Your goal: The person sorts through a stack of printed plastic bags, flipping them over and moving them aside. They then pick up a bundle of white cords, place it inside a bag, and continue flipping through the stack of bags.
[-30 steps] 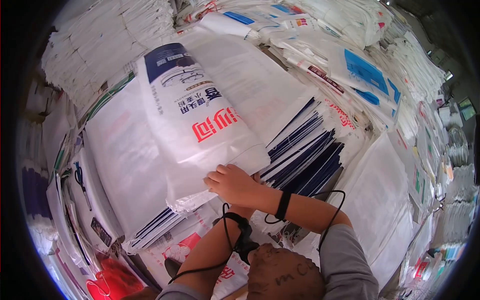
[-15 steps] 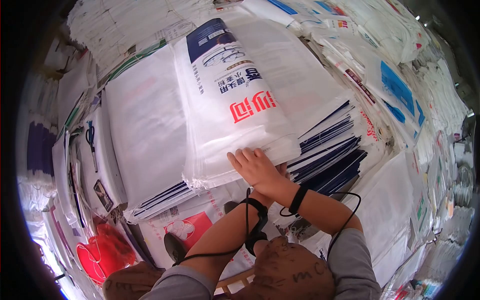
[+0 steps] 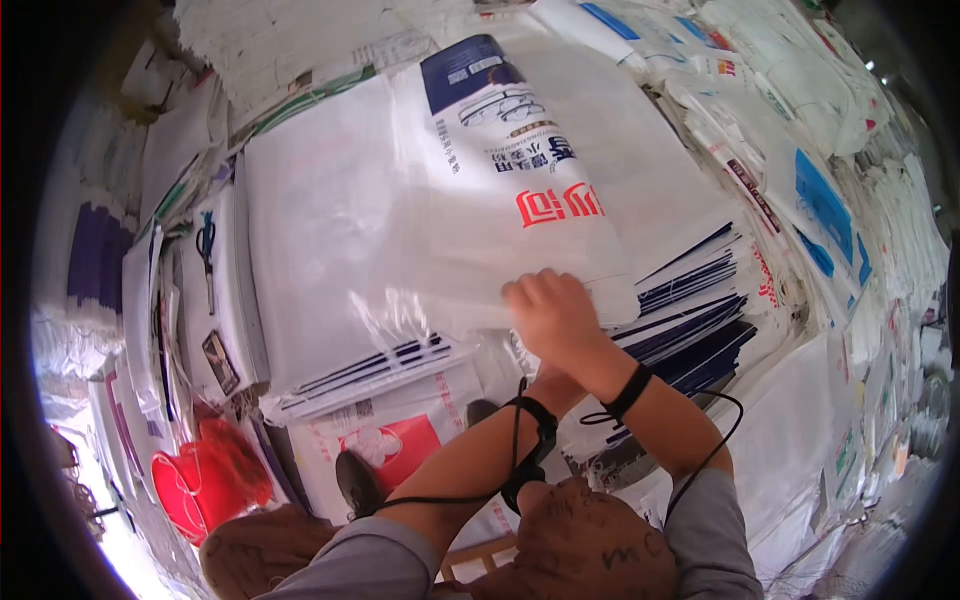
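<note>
A white printed sack [image 3: 480,250] with a dark blue end and red characters lies folded over on a stack of flat white sacks [image 3: 320,230]. The fingers of my right hand [image 3: 553,310] are curled at the sack's near edge, slightly blurred. My left hand [image 3: 556,388] is crossed beneath my right wrist; its fingers are hidden. The near left edge of the sacks is smeared by motion. Dark blue sack ends [image 3: 690,335] fan out right of my hands.
Dark-handled scissors [image 3: 207,250] and a dark phone-like object [image 3: 220,362] lie on a sack pile at left. Below them is a red bag [image 3: 210,478]. Blue-printed sacks [image 3: 825,205] are piled at right. A person's shoe [image 3: 357,482] shows below the stack.
The view has shifted, so the stack appears farther right. The layered left edge of the printed sacks now looks blurred and spread. My left fingers, partly visible before, are now hidden.
</note>
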`<move>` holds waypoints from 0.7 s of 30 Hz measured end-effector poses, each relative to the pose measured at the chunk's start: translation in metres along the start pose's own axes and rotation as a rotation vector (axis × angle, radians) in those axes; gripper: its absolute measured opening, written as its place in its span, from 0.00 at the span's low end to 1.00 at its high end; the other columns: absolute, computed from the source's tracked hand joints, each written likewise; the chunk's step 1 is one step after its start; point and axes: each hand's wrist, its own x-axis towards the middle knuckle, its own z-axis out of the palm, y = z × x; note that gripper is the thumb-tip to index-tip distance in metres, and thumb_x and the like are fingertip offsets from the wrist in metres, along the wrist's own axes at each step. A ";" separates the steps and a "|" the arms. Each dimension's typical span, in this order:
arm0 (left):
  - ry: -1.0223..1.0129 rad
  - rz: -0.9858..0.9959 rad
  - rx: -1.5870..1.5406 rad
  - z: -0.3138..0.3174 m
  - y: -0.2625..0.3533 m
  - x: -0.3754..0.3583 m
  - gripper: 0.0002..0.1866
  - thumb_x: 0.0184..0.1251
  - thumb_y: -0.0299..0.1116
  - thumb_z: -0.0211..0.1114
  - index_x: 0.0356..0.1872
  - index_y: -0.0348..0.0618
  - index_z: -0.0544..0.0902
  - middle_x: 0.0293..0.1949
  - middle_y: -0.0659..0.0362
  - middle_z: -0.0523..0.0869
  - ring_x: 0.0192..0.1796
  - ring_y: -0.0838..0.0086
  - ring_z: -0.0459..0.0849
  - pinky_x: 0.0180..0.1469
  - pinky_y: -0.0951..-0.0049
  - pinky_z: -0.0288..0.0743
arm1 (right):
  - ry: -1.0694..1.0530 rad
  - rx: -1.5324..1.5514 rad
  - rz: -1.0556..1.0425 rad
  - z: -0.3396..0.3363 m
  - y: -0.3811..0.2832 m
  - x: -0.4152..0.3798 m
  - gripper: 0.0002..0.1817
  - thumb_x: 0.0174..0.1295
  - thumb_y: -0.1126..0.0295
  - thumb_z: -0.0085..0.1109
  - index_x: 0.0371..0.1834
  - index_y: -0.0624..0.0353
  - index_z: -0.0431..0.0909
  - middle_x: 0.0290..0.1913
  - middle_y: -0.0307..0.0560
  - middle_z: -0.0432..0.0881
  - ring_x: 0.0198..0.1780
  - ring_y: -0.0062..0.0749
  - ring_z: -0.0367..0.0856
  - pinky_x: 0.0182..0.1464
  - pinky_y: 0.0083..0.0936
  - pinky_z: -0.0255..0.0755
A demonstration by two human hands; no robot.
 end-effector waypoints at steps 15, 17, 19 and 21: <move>-0.092 0.104 0.403 -0.057 0.029 0.018 0.35 0.65 0.25 0.53 0.75 0.35 0.56 0.77 0.48 0.58 0.80 0.60 0.54 0.79 0.59 0.46 | 1.264 1.110 1.204 -0.046 0.173 -0.075 0.17 0.61 0.76 0.65 0.53 0.69 0.78 0.47 0.46 0.82 0.45 0.30 0.80 0.51 0.25 0.72; -0.123 0.111 0.420 -0.055 0.029 0.020 0.36 0.65 0.25 0.52 0.76 0.35 0.55 0.78 0.49 0.57 0.80 0.60 0.53 0.80 0.58 0.44 | 1.384 1.161 1.302 -0.046 0.177 -0.084 0.20 0.61 0.79 0.62 0.57 0.69 0.76 0.52 0.51 0.81 0.50 0.37 0.81 0.56 0.30 0.73; -0.132 0.113 0.423 -0.053 0.030 0.022 0.36 0.65 0.26 0.52 0.76 0.37 0.55 0.78 0.51 0.57 0.80 0.61 0.53 0.80 0.53 0.42 | 1.383 1.161 1.336 -0.040 0.184 -0.096 0.21 0.61 0.79 0.62 0.58 0.69 0.74 0.55 0.52 0.80 0.52 0.39 0.80 0.57 0.32 0.73; -0.147 0.101 0.439 -0.055 0.033 0.022 0.36 0.66 0.26 0.52 0.76 0.37 0.55 0.78 0.51 0.56 0.80 0.61 0.53 0.79 0.50 0.41 | 1.364 1.120 1.389 -0.029 0.193 -0.110 0.24 0.60 0.79 0.62 0.61 0.70 0.72 0.60 0.55 0.77 0.56 0.42 0.79 0.59 0.36 0.73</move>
